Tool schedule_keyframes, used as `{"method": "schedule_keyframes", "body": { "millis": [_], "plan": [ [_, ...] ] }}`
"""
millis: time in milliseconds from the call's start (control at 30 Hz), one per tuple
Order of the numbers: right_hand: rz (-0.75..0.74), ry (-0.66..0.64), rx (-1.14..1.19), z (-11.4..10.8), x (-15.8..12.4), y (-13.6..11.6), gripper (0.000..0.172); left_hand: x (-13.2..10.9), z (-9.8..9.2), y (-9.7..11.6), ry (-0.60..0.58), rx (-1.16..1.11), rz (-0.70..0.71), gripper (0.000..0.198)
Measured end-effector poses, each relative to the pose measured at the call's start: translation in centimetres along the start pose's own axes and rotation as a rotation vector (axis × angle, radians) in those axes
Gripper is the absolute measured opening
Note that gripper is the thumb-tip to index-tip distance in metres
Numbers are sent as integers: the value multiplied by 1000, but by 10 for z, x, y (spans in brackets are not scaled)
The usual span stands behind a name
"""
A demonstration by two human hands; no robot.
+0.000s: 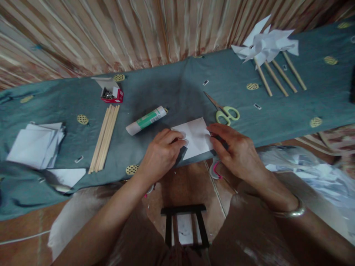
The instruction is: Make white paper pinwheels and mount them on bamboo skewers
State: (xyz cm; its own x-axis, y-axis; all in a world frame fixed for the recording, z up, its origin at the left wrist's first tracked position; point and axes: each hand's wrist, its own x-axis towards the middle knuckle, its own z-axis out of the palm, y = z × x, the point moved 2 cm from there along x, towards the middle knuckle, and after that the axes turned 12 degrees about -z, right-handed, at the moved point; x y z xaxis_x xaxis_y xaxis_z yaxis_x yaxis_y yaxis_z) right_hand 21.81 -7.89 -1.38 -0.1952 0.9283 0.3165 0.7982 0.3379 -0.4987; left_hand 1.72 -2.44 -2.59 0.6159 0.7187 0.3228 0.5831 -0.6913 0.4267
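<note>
A small white sheet of paper (pixel 195 138) is held between my two hands near the front edge of the cloth-covered table. My left hand (pixel 163 149) pinches its left side between thumb and fingers. On the opposite side, my right hand (pixel 235 147) grips the right edge, with the thumb below and the fingers above. Just beyond the right hand lie scissors (pixel 223 111) with light green handles, blades apart. A glue stick (pixel 146 120) with a green and white label lies beyond my left hand.
Several wooden sticks (pixel 104 138) lie left of the glue stick, below an open red box of pins (pixel 111 95). A stack of white paper squares (pixel 34 146) sits far left. Several paper pinwheels (pixel 266 44) on sticks lie back right. A plastic bag (pixel 310 173) is at lower right.
</note>
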Motion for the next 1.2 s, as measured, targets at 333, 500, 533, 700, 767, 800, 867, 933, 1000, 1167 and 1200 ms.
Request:
{"method": "schedule_keyframes", "body": {
  "millis": [333,500,533,700,767,800,867,933,1000,1167,1200],
  "plan": [
    [-32,-10,-18,3,-3,-1,29,-4,6,23,-46,101,52,16],
    [-20,-22,1,1,-2,-1,27,-3,7,26,-49,133,78,12],
    [-19,-31,18,0,-2,0,27,-3,6,27,-41,138,86,13],
    [-65,-162,151,-5,-4,8,42,-7,4,28,-13,150,91,14],
    [-66,-175,196,-7,-5,10,41,-9,2,27,-9,138,78,14],
    [-58,-172,220,-7,-5,11,38,-10,1,27,-9,128,74,13],
    [-35,-167,276,-8,-4,10,27,-12,0,26,-10,105,67,11],
    [-17,-166,322,-8,-3,8,15,-14,-1,25,-14,82,65,11],
    [-3,-165,352,-8,-1,6,9,-15,-2,25,-29,71,62,11],
    [6,-133,383,0,2,4,8,-15,-2,27,-98,71,42,11],
    [1,-125,374,3,2,3,8,-16,-1,28,-99,69,41,10]
  ]
}}
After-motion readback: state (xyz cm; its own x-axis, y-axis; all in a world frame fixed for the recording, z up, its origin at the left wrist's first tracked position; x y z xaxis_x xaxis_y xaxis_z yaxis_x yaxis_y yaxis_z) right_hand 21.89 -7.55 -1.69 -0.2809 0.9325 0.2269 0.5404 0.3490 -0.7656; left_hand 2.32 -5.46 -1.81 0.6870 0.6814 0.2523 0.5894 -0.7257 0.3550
